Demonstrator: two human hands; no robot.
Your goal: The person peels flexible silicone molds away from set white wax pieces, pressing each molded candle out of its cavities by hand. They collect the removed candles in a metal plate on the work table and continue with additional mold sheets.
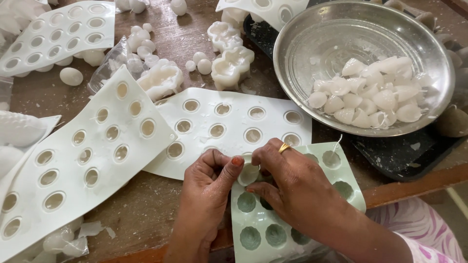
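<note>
A pale green silicone mould (341, 187) with round cavities lies at the table's front edge. My left hand (207, 187) pinches its top left corner, thumb pressing beside a white wax piece (249, 173) sitting in a cavity. My right hand (292, 182), wearing a gold ring, lies across the mould with its fingers bent onto the same wax piece. A thin white wick (336, 143) sticks up from another cavity at the mould's top right. Some cavities under my right hand are hidden.
White silicone moulds lie left (63, 160), centre (234, 112) and far left (53, 34). A steel bowl (312, 34) holds several white wax pieces (375, 92) at the right, resting on a dark tray (404, 156). Loose wax balls and flower-shaped wax lumps (229, 63) are scattered behind.
</note>
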